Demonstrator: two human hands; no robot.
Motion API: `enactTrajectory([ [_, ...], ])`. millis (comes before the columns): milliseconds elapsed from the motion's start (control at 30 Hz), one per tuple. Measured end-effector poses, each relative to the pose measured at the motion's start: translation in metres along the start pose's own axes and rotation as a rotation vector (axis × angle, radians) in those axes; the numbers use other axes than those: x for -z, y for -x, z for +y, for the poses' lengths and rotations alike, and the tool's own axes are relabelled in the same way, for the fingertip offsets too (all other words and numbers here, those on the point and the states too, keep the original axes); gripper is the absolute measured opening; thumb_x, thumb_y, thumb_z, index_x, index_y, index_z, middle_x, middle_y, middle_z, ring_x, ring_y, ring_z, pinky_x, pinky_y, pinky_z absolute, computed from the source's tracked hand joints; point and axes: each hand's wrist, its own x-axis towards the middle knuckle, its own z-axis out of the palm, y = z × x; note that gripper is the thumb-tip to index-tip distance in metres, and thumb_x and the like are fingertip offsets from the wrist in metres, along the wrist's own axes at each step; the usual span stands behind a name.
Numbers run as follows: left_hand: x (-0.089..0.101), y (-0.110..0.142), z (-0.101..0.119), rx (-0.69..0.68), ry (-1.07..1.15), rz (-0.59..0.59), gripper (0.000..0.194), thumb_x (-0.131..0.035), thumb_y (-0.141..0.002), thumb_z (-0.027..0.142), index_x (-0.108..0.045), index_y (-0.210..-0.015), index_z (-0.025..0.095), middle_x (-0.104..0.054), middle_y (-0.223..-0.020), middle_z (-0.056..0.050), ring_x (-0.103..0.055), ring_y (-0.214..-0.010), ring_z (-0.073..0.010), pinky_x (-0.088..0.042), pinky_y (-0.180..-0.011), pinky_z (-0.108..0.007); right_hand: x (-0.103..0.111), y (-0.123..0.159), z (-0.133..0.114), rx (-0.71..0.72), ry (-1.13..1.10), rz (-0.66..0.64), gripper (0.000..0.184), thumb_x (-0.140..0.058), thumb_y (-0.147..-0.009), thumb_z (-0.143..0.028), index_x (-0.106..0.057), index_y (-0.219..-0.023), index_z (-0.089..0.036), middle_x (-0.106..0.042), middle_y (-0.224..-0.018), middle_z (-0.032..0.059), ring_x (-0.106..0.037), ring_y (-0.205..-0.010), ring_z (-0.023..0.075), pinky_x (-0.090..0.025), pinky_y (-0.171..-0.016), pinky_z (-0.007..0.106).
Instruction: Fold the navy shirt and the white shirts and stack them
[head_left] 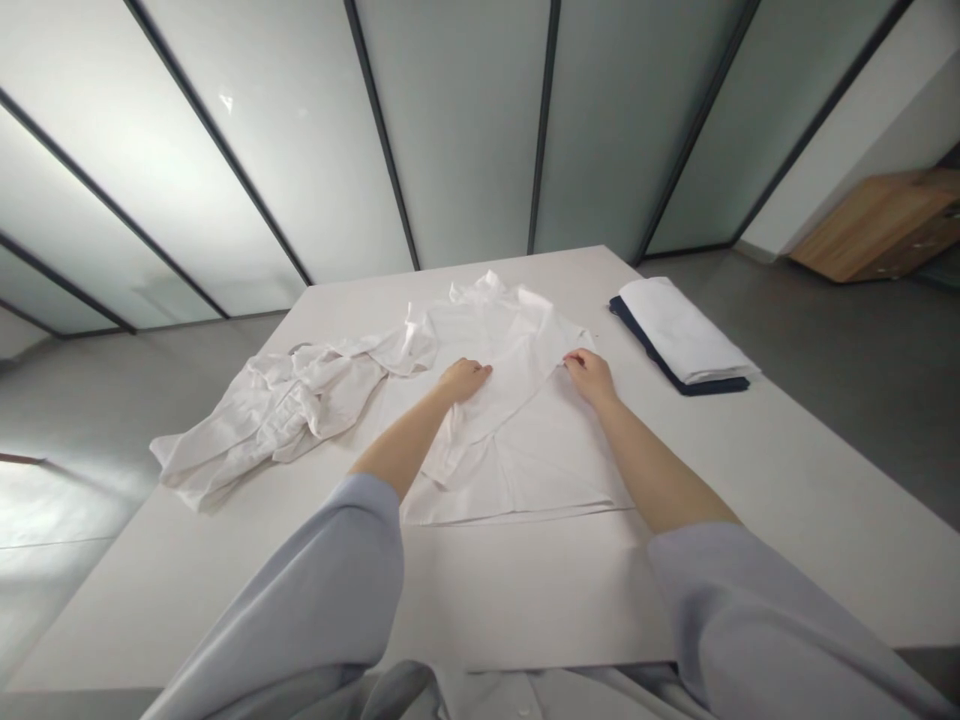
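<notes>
A white shirt (pixel 517 440) lies spread on the white table (pixel 787 500), collar toward the far edge, one sleeve folded across its body. My left hand (pixel 463 379) rests on the middle of the shirt with the fingers curled down onto the cloth. At the shirt's right shoulder edge, my right hand (pixel 590 374) pinches the fabric. Both forearms reach out from pale blue sleeves.
A crumpled white garment (pixel 277 410) lies heaped to the left of the shirt. At the table's far right sits a folded stack (pixel 686 338), white cloth on top of dark navy cloth. Frosted glass panels stand behind; a wooden cabinet (pixel 885 225) is at the far right.
</notes>
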Motion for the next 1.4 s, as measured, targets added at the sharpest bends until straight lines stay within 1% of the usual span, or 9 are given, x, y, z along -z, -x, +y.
enactTrajectory([
  [67,-0.007,-0.006,0.016,0.105,0.002,0.009,0.049,-0.035,-0.094,0.048,-0.065,-0.107,0.012,-0.063,-0.12,-0.022,-0.058,-0.117,-0.0326,-0.042,-0.095,-0.04,-0.001,0.0,0.0,-0.001,-0.011,-0.001,0.022,-0.049,-0.079,-0.028,-0.069,-0.081,-0.018,-0.071,-0.082,0.0061,-0.061,-0.081,0.0208,-0.045,-0.077,0.031],
  [233,-0.018,-0.006,0.03,0.169,-0.064,0.015,0.064,-0.067,-0.072,0.054,-0.054,-0.117,0.011,-0.058,-0.125,-0.03,-0.056,-0.119,-0.0399,-0.042,-0.095,-0.045,-0.004,-0.001,0.002,-0.005,-0.014,-0.018,0.021,-0.05,-0.08,-0.029,-0.069,-0.081,-0.02,-0.071,-0.081,0.0052,-0.061,-0.078,0.0205,-0.046,-0.076,0.031],
  [500,-0.016,-0.025,-0.001,0.163,0.24,0.042,0.027,-0.073,-0.063,0.034,-0.059,-0.08,0.019,-0.07,-0.101,-0.017,-0.061,-0.11,-0.0339,-0.044,-0.09,-0.038,-0.006,-0.001,0.002,-0.003,-0.011,-0.048,0.02,-0.051,-0.08,-0.029,-0.069,-0.081,-0.02,-0.071,-0.083,0.0053,-0.062,-0.079,0.0203,-0.045,-0.075,0.03],
  [700,0.003,-0.013,-0.036,0.175,0.38,0.237,0.024,-0.072,-0.068,0.039,-0.057,-0.073,0.021,-0.064,-0.075,-0.007,-0.064,-0.085,-0.0272,-0.046,-0.076,-0.034,-0.004,0.0,0.0,0.011,-0.006,-0.053,0.019,-0.051,-0.081,-0.029,-0.068,-0.079,-0.021,-0.071,-0.082,0.0049,-0.061,-0.078,0.0201,-0.045,-0.074,0.03],
  [767,0.014,-0.001,-0.048,0.172,0.348,0.172,0.03,-0.079,-0.06,0.042,-0.057,-0.065,0.021,-0.06,-0.065,-0.004,-0.062,-0.078,-0.0268,-0.045,-0.073,-0.033,-0.004,0.001,-0.001,0.007,-0.01,-0.055,0.02,-0.05,-0.081,-0.03,-0.068,-0.08,-0.021,-0.071,-0.082,0.0049,-0.062,-0.079,0.0203,-0.045,-0.074,0.03],
  [867,0.032,0.021,-0.062,0.155,0.32,-0.113,0.035,-0.084,-0.05,0.043,-0.057,-0.054,0.022,-0.055,-0.054,-0.002,-0.061,-0.067,-0.0261,-0.045,-0.066,-0.032,-0.003,0.001,-0.001,0.004,-0.009,-0.06,0.02,-0.05,-0.082,-0.032,-0.068,-0.081,-0.021,-0.071,-0.082,0.0045,-0.062,-0.08,0.0204,-0.045,-0.074,0.029],
  [967,0.045,0.045,-0.069,0.092,0.457,-0.324,0.03,-0.084,-0.049,0.038,-0.065,-0.064,0.021,-0.065,-0.066,-0.004,-0.064,-0.071,-0.0259,-0.047,-0.065,-0.03,-0.003,0.001,-0.001,-0.002,0.003,-0.063,0.02,-0.051,-0.081,-0.032,-0.067,-0.079,-0.021,-0.071,-0.082,0.0046,-0.061,-0.079,0.0205,-0.044,-0.073,0.029],
  [1233,0.042,0.098,-0.093,0.198,0.772,-0.164,0.054,-0.086,-0.048,0.03,-0.068,-0.099,0.025,-0.068,-0.107,-0.012,-0.062,-0.108,-0.0285,-0.05,-0.079,-0.03,-0.001,0.001,-0.002,-0.004,0.013,-0.065,0.02,-0.05,-0.08,-0.032,-0.067,-0.079,-0.021,-0.071,-0.081,0.0045,-0.062,-0.079,0.0207,-0.044,-0.073,0.03],
  [1400,0.049,0.105,-0.115,0.175,0.67,-0.308,0.051,-0.082,-0.055,0.038,-0.068,-0.101,0.023,-0.065,-0.07,-0.002,-0.063,-0.065,-0.019,-0.048,-0.06,-0.026,-0.002,0.001,0.002,0.005,0.035,-0.068,0.021,-0.049,-0.081,-0.032,-0.067,-0.08,-0.022,-0.071,-0.083,0.0046,-0.063,-0.08,0.0213,-0.046,-0.074,0.03],
])
